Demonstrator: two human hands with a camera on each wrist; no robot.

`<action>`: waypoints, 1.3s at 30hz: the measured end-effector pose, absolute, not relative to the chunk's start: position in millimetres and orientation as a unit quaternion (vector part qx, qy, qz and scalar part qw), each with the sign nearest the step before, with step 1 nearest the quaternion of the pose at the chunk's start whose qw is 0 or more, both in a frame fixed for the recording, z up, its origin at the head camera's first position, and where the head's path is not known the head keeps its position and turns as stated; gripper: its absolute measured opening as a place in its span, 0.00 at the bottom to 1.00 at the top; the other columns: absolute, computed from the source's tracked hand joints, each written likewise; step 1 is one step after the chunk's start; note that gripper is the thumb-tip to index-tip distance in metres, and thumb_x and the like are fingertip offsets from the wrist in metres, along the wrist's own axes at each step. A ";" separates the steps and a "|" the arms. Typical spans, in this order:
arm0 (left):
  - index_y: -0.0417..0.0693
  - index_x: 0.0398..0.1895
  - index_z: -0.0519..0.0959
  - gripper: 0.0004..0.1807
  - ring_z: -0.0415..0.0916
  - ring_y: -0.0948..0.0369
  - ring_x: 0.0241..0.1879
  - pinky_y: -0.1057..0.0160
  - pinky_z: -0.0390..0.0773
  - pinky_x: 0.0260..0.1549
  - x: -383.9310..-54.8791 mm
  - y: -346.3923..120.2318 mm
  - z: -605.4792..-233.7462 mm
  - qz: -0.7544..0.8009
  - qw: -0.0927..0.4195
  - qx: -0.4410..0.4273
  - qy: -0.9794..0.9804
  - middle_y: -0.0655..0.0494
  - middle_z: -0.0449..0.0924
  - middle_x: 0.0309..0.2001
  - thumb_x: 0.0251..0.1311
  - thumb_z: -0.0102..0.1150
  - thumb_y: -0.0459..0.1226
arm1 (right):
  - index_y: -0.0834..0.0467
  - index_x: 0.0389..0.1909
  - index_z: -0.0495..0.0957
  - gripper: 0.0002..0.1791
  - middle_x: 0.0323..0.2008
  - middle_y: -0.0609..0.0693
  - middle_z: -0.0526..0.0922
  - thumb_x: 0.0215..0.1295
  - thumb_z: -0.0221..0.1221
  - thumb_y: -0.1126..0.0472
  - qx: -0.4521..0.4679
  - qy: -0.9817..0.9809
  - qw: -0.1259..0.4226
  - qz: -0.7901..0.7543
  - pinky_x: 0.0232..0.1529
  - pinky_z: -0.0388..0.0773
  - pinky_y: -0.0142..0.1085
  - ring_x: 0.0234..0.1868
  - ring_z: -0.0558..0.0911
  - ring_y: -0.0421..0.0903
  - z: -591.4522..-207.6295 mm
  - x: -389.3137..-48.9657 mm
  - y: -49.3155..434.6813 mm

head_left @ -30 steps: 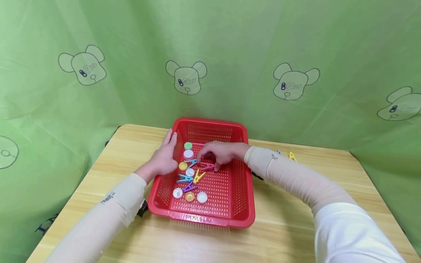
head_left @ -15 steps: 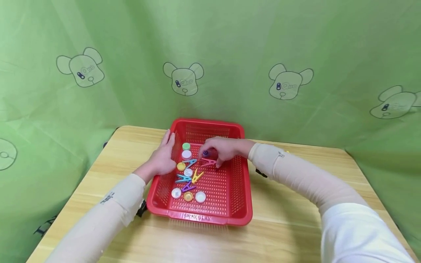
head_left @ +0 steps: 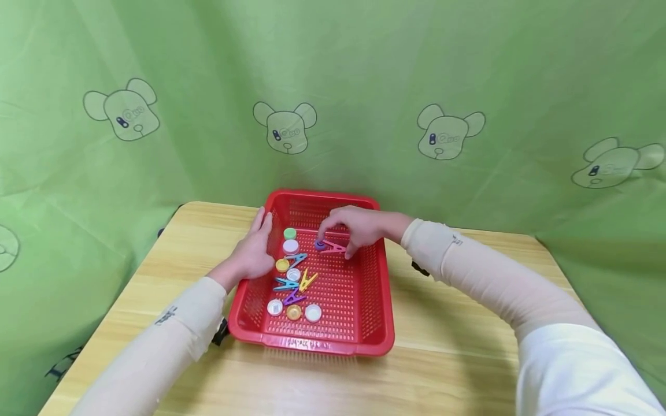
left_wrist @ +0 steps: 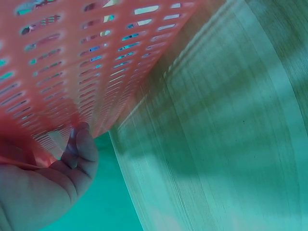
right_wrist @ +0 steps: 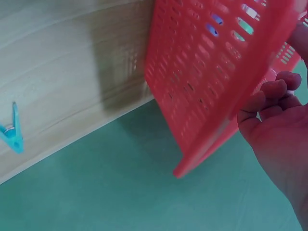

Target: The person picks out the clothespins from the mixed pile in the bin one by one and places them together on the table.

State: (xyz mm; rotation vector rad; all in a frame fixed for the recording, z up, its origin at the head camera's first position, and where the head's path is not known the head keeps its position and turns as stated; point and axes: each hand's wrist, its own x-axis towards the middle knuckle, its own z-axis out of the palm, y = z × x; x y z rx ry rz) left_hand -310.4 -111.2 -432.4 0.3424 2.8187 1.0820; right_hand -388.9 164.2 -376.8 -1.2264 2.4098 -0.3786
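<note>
My left hand (head_left: 253, 254) grips the left rim of the red plastic basket (head_left: 312, 344); in the left wrist view the hand (left_wrist: 53, 185) is at the rim beside the slotted wall (left_wrist: 91, 72). My right hand (head_left: 359, 225) reaches in over the right rim, thumb and forefinger spread along a pink clothespin (head_left: 334, 247) that it pinches end to end. Under the forefinger sits a purple cap (head_left: 319, 245). The right wrist view shows only curled fingers (right_wrist: 274, 91) beyond the rim, the clothespin hidden.
Bottle caps, including a green cap (head_left: 289, 233) and an amber cap (head_left: 293, 312), lie on the basket's left side and front. Among them are a yellow clothespin (head_left: 307, 281) and a purple clothespin (head_left: 293, 297). A blue clothespin (right_wrist: 14, 132) lies on the table.
My right hand has moved toward the back and right of the basket, and the pink clothespin has shifted with it, up beside the purple cap. My left hand stays at the rim.
</note>
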 end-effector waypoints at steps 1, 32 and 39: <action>0.43 0.81 0.37 0.59 0.50 0.43 0.73 0.47 0.76 0.56 -310.2 -111.6 -432.3 0.355 0.051 0.113 0.927 0.56 0.21 0.80 0.48 0.59 0.21 | 0.34 0.52 0.80 0.32 0.53 0.40 0.77 0.47 0.78 0.63 -0.442 0.863 0.201 -0.135 0.61 0.71 0.47 0.58 0.72 0.48 -375.9 -389.0 165.2; 0.43 0.81 0.36 0.59 0.48 0.41 0.74 0.46 0.77 0.53 -310.1 -112.3 -429.1 0.358 0.052 0.121 0.924 0.55 0.20 0.79 0.49 0.59 0.21 | 0.50 0.52 0.82 0.33 0.46 0.45 0.79 0.41 0.81 0.53 -0.433 0.876 0.088 -0.191 0.50 0.75 0.45 0.48 0.75 0.47 -349.4 -377.3 205.0; 0.42 0.80 0.36 0.59 0.46 0.42 0.74 0.46 0.75 0.55 -307.9 -112.1 -429.8 0.361 0.054 0.120 0.923 0.55 0.20 0.79 0.48 0.60 0.21 | 0.53 0.51 0.82 0.33 0.42 0.43 0.77 0.41 0.81 0.51 -0.409 0.887 0.074 -0.201 0.40 0.77 0.43 0.41 0.72 0.46 -346.3 -369.0 217.9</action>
